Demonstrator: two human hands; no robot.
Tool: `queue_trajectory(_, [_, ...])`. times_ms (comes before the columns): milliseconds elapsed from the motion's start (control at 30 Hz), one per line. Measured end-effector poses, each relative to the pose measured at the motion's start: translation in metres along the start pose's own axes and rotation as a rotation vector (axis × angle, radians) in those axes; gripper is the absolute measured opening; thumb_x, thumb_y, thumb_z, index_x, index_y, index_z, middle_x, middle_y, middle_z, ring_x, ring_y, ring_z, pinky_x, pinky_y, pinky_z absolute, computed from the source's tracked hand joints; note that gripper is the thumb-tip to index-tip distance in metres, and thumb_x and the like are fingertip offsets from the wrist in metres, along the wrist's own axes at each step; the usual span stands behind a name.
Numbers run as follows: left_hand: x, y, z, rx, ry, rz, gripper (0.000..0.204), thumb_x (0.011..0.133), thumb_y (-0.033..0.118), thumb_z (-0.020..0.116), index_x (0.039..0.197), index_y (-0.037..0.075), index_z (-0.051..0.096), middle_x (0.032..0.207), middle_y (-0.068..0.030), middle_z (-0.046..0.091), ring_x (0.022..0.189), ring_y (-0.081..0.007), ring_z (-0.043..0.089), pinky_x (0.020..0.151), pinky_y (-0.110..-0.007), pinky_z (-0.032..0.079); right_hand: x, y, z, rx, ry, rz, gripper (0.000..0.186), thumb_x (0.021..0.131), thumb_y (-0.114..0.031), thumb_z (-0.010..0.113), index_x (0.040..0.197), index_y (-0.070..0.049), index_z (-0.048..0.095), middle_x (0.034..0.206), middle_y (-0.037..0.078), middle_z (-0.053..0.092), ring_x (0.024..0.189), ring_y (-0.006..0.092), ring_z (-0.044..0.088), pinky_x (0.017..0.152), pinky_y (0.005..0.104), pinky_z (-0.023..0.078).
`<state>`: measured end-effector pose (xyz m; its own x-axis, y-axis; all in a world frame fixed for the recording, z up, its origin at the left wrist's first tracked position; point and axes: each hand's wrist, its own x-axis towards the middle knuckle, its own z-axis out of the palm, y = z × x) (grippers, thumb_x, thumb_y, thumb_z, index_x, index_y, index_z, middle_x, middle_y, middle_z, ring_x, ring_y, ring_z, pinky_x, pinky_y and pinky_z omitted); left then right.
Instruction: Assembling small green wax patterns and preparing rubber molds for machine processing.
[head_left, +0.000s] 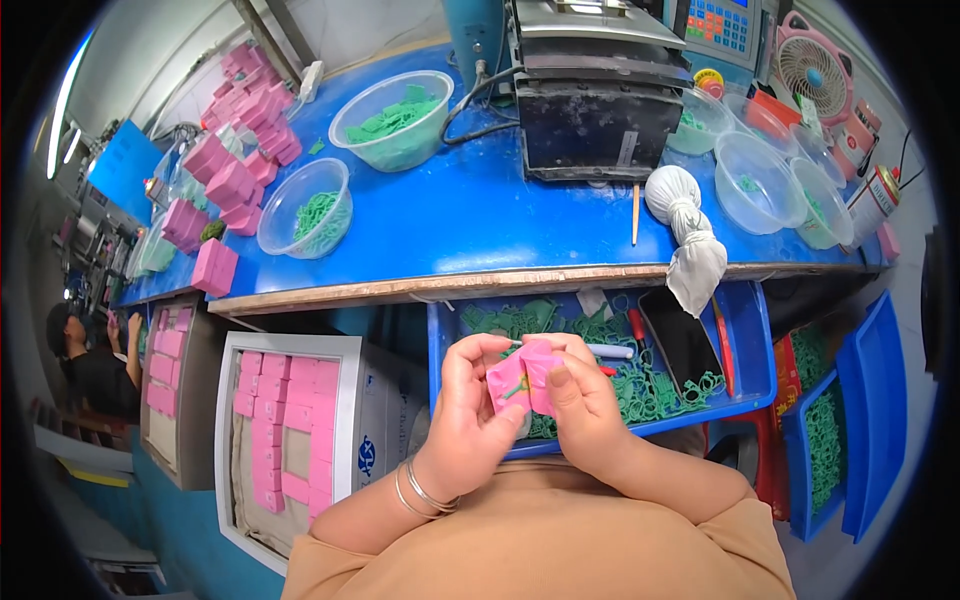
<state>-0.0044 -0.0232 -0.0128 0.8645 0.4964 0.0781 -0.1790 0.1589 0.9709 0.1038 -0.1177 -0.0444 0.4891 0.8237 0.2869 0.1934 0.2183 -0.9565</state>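
Observation:
Above a blue tray (768, 350), my left hand (462, 405) and my right hand (592, 410) grip a small pink rubber mold (540, 366) between them. Its two halves are spread apart, and a thin green wax piece (516, 388) shows on the left half. My thumbs press on the near edges, while the other fingers wrap behind and are partly hidden. Many green wax pieces (655, 392) lie in the tray under my hands. Beside them are a dark phone (672, 335), a red slender tool (724, 352) and a white-and-blue pen-like tool (610, 351).
Clear bowls (400, 150) with green pieces stand on the blue table (420, 235). A black machine (600, 125), wooden stick (635, 215) and tied white cloth bundle (685, 225) are behind the tray. Pink molds (232, 182) are stacked left; a box (345, 400) holds more. Someone (90, 345) sits far left.

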Motion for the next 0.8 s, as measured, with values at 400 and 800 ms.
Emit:
queue_trajectory(400, [0.019, 0.019, -0.024, 0.708, -0.227, 0.332, 0.036, 0.064, 0.004, 0.076, 0.097, 0.004, 0.062, 0.080, -0.0039, 0.046, 0.069, -0.0130, 0.044, 0.058, -0.024, 0.038, 0.020, -0.004, -0.023, 0.365, -0.192, 0.361, 0.036, 0.088, -0.038, 0.055, 0.090, -0.003, 0.047, 0.088, 0.004, 0.053, 0.079, 0.0087, 0.049, 0.068, 0.0260, 0.043])
queue_trajectory(800, [0.015, 0.008, -0.019, 0.259, -0.162, 0.189, 0.031, 0.069, 0.002, 0.073, 0.084, 0.005, 0.046, 0.080, -0.0025, 0.045, 0.063, -0.0076, 0.043, 0.057, -0.021, 0.037, 0.022, -0.018, -0.031, -0.024, -0.126, -0.344, 0.021, 0.076, -0.009, 0.067, 0.094, -0.004, 0.058, 0.081, 0.007, 0.054, 0.068, 0.0172, 0.048, 0.062, 0.0277, 0.040])
